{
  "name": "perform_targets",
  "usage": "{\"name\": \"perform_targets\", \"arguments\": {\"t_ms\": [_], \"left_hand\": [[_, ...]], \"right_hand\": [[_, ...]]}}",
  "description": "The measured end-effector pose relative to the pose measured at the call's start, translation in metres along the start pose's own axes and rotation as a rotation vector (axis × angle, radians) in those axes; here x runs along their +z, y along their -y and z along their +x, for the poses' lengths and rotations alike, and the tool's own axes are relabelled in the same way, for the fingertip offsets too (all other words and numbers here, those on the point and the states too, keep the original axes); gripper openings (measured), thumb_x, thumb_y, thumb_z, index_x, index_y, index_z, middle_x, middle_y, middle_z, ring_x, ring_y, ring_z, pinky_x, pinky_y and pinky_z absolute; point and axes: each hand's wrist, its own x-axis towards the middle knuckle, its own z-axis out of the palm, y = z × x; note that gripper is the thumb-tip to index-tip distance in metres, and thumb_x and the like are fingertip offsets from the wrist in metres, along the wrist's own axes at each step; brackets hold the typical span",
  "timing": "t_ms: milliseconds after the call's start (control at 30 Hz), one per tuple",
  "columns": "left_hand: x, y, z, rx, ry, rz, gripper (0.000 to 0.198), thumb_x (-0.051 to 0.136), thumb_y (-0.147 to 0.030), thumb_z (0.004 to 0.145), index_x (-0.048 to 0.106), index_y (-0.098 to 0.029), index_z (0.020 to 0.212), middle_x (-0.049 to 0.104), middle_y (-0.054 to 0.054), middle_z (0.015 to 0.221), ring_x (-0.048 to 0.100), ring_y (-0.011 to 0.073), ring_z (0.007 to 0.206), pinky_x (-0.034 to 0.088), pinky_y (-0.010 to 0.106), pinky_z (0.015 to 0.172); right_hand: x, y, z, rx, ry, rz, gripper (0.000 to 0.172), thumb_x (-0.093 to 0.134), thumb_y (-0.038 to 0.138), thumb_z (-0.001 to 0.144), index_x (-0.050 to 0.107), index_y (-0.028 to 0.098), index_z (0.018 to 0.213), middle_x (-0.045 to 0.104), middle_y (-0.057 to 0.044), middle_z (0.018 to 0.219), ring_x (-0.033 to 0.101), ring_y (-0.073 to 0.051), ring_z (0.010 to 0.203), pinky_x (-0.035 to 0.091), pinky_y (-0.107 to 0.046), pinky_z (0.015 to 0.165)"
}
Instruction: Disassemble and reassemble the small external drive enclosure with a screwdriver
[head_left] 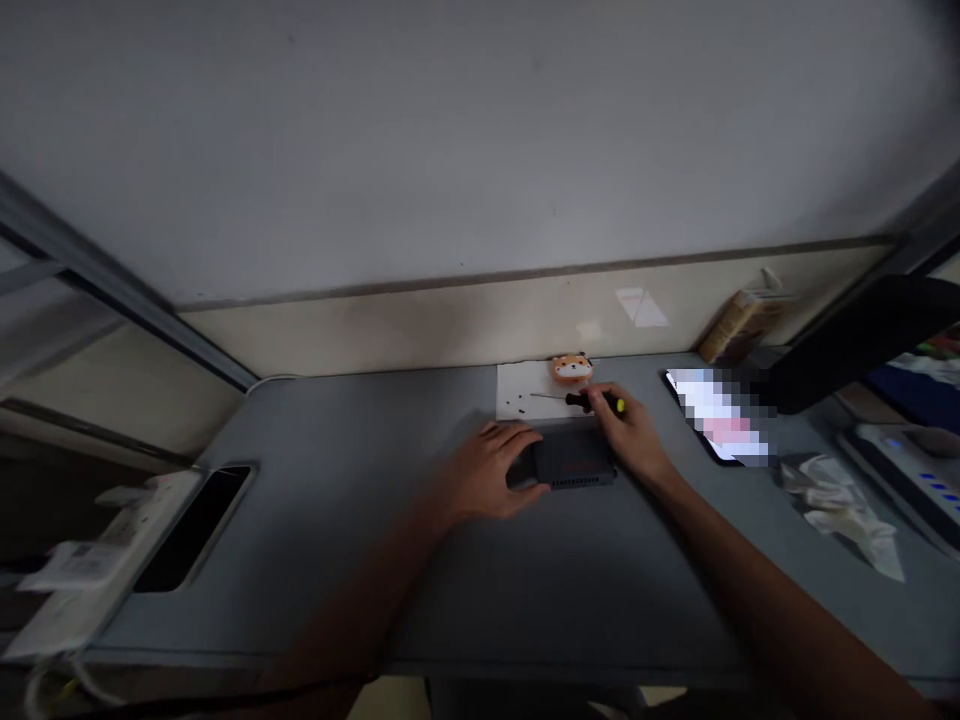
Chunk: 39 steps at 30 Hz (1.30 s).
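My left hand point(496, 470) curls its fingers and thumb around the left end of a dark, flat, box-shaped device point(576, 455) with a row of vents along its near edge. The device lies on the grey desk. My right hand point(628, 432) grips the black and yellow handle of a screwdriver point(579, 401), whose thin shaft points left above a white sheet of paper point(514, 378). Several small dark screws point(520, 405) rest on that sheet. Behind the screwdriver sits an orange and white animal-face case point(572, 368).
A phone point(196, 530) lies at the left beside a white power strip point(124, 545). To the right are a lit phone point(716, 415), crumpled tissue point(847, 510), a carton point(742, 322) and a dark monitor-like panel point(862, 340). A wall closes off the back of the desk point(337, 430).
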Motion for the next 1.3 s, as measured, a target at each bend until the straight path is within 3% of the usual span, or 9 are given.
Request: {"name": "perform_targets", "arguments": {"t_ms": [133, 300, 433, 567, 700, 800, 900, 1133, 1300], "left_hand": [[-0.004, 0.003, 0.001, 0.018, -0.018, -0.03, 0.041, 0.061, -0.045, 0.094, 0.065, -0.02, 0.126, 0.073, 0.012, 0.124, 0.069, 0.0291, 0.116, 0.047, 0.049, 0.111], [-0.009, 0.007, 0.003, 0.026, -0.017, -0.024, 0.03, 0.051, -0.037, 0.099, 0.07, -0.02, 0.114, 0.078, 0.01, 0.108, 0.073, 0.027, 0.103, 0.052, 0.046, 0.1], [-0.005, 0.007, 0.003, 0.002, -0.074, -0.027, 0.029, 0.048, -0.036, 0.1, 0.071, -0.019, 0.108, 0.078, 0.009, 0.102, 0.073, 0.025, 0.1, 0.053, 0.043, 0.1], [-0.001, 0.005, 0.005, -0.069, -0.144, -0.078, 0.034, 0.042, -0.036, 0.104, 0.071, -0.02, 0.099, 0.076, 0.007, 0.089, 0.072, 0.0228, 0.089, 0.056, 0.038, 0.089], [0.0, 0.003, 0.006, -0.157, -0.113, -0.091, 0.04, 0.04, -0.04, 0.106, 0.072, -0.019, 0.091, 0.073, 0.007, 0.083, 0.07, 0.022, 0.081, 0.056, 0.035, 0.08], [0.001, 0.004, 0.005, -0.17, -0.165, -0.099, 0.035, 0.041, -0.04, 0.106, 0.071, -0.021, 0.105, 0.076, 0.007, 0.097, 0.071, 0.0218, 0.092, 0.055, 0.034, 0.087], [-0.001, 0.006, 0.002, -0.104, -0.244, -0.101, 0.03, 0.041, -0.032, 0.105, 0.066, -0.021, 0.117, 0.075, 0.008, 0.108, 0.071, 0.0216, 0.101, 0.055, 0.035, 0.093], [-0.009, 0.003, 0.001, 0.213, -0.431, 0.051, 0.018, 0.048, -0.023, 0.1, 0.057, -0.019, 0.116, 0.073, 0.01, 0.108, 0.071, 0.0214, 0.099, 0.056, 0.034, 0.085], [-0.006, 0.001, 0.003, 0.291, -0.479, 0.087, 0.015, 0.054, -0.017, 0.098, 0.056, -0.019, 0.113, 0.073, 0.009, 0.104, 0.072, 0.0197, 0.097, 0.055, 0.032, 0.084]], "right_hand": [[0.002, -0.006, 0.001, -0.03, 0.049, 0.0, 0.047, 0.062, 0.068, 0.084, 0.074, 0.024, 0.095, 0.079, -0.006, 0.1, 0.071, -0.026, 0.1, 0.052, -0.043, 0.095], [0.0, -0.008, 0.003, -0.017, 0.09, -0.004, 0.045, 0.063, 0.066, 0.084, 0.076, 0.025, 0.097, 0.08, -0.007, 0.103, 0.071, -0.026, 0.101, 0.052, -0.044, 0.096], [-0.006, -0.005, 0.004, 0.044, 0.056, 0.018, 0.054, 0.059, 0.074, 0.083, 0.075, 0.023, 0.094, 0.078, -0.006, 0.092, 0.069, -0.023, 0.083, 0.055, -0.037, 0.079], [-0.009, -0.004, 0.004, 0.198, -0.003, 0.142, 0.062, 0.057, 0.081, 0.08, 0.074, 0.023, 0.09, 0.071, -0.003, 0.073, 0.053, -0.016, 0.055, 0.041, -0.029, 0.051], [-0.012, -0.006, 0.006, 0.283, -0.055, 0.312, 0.056, 0.061, 0.08, 0.076, 0.07, 0.024, 0.08, 0.066, -0.002, 0.066, 0.054, -0.016, 0.054, 0.04, -0.028, 0.047], [-0.016, -0.006, 0.008, 0.27, -0.033, 0.356, 0.052, 0.065, 0.077, 0.074, 0.065, 0.024, 0.073, 0.064, -0.002, 0.066, 0.056, -0.016, 0.056, 0.044, -0.03, 0.05], [-0.017, -0.001, 0.007, 0.3, -0.032, 0.375, 0.052, 0.069, 0.075, 0.071, 0.062, 0.024, 0.069, 0.062, -0.001, 0.064, 0.051, -0.014, 0.052, 0.042, -0.029, 0.047], [-0.012, 0.019, 0.0, 0.418, -0.071, 0.41, 0.06, 0.081, 0.078, 0.047, 0.065, 0.021, 0.059, 0.06, 0.001, 0.058, 0.047, -0.01, 0.049, 0.038, -0.027, 0.05], [-0.012, 0.016, -0.001, 0.382, -0.019, 0.367, 0.059, 0.075, 0.08, 0.057, 0.067, 0.021, 0.061, 0.054, 0.001, 0.051, 0.048, -0.012, 0.05, 0.033, -0.028, 0.048]]}}
